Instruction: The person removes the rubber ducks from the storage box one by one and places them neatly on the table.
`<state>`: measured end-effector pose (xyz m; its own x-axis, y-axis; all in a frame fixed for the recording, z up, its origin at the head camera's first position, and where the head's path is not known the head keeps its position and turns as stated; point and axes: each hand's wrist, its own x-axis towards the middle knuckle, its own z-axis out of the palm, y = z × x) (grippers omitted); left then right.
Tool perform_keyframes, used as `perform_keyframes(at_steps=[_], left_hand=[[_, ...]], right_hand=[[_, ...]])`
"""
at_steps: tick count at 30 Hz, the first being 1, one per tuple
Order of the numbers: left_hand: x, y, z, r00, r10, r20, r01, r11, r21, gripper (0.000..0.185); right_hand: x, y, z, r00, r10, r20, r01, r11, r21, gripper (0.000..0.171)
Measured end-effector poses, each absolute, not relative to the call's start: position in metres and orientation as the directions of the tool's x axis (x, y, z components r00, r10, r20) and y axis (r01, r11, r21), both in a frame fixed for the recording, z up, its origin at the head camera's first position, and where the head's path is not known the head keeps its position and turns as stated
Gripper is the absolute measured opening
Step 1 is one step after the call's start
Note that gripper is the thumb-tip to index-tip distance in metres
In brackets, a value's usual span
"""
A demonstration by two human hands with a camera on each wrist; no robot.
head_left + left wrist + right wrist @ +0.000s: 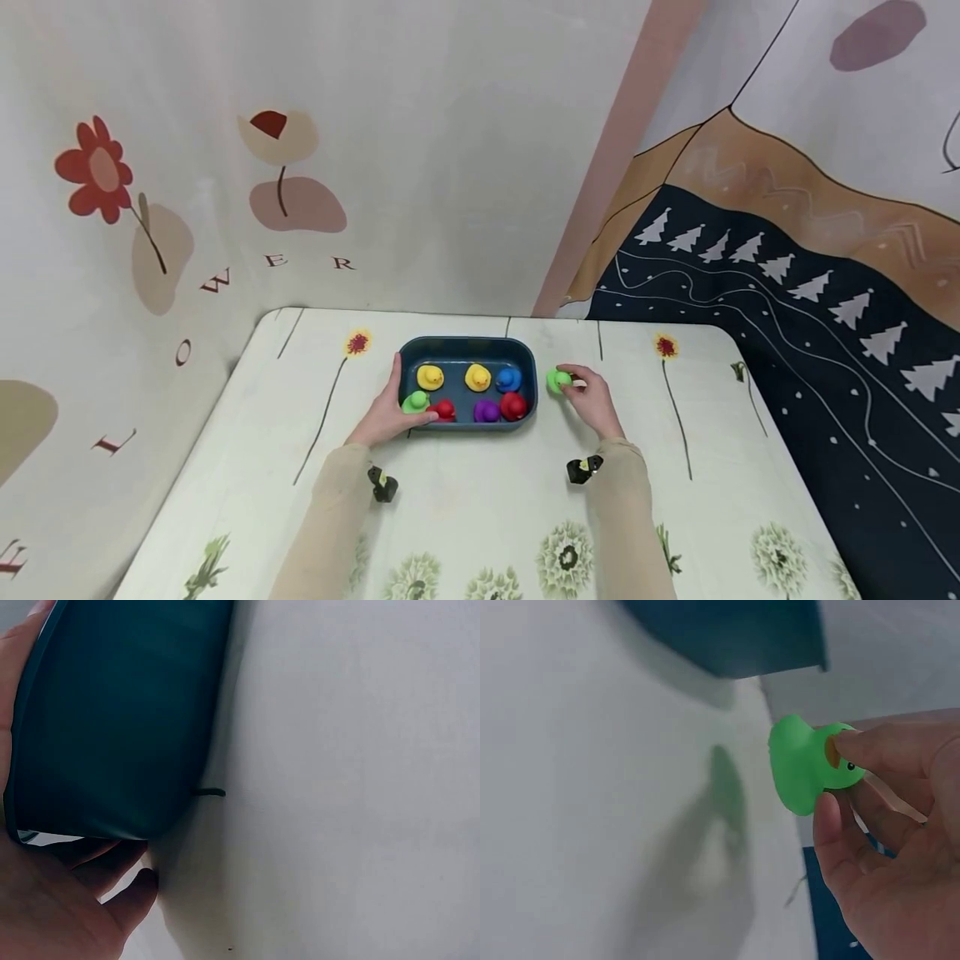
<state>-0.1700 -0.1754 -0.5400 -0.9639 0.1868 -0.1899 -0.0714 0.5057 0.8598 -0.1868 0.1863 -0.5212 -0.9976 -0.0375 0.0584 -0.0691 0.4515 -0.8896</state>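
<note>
A dark blue tray (468, 342) lies on the table with several small rubber ducks in it. My left hand (381, 417) grips its left end, the thumb along the near rim and the fingers at the side wall. Just right of the tray, my right hand (596, 404) pinches a green rubber duck (799, 765) between thumb and fingertips, raised off the cloth with its shadow below. Inside the tray are two yellow ducks, one a yellow duck (430, 377) at left, a blue duck (508, 379), a purple duck (486, 411), a red duck (513, 406) and another green duck (416, 402).
A white flower-printed cloth (480, 492) covers the table. Behind it and at the left hangs a pale printed curtain (450, 167); a dark blue tree-printed cloth (787, 333) is at the right. Small black devices (383, 484) sit at both wrists.
</note>
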Motion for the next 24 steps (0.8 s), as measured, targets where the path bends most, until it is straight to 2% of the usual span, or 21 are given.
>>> perform_keyframes(at_steps=[13, 18, 24], left_hand=[[-0.168, -0.172, -0.539, -0.963, 0.185, -0.197, -0.083, 0.492, 0.867, 0.127], [-0.168, -0.175, -0.540, -0.963, 0.187, -0.196, -0.077, 0.504, 0.860, 0.128], [-0.168, -0.177, -0.538, -0.962, 0.186, -0.199, -0.081, 0.502, 0.861, 0.126]], right_hand=[[-0.192, 0.191, -0.552, -0.995, 0.100, -0.022, 0.063, 0.424, -0.903, 0.033], [-0.191, 0.191, -0.556, -0.993, 0.098, -0.070, 0.101, 0.368, -0.924, 0.033], [-0.192, 0.190, -0.557, -0.995, 0.076, -0.069, 0.091, 0.356, -0.930, 0.034]])
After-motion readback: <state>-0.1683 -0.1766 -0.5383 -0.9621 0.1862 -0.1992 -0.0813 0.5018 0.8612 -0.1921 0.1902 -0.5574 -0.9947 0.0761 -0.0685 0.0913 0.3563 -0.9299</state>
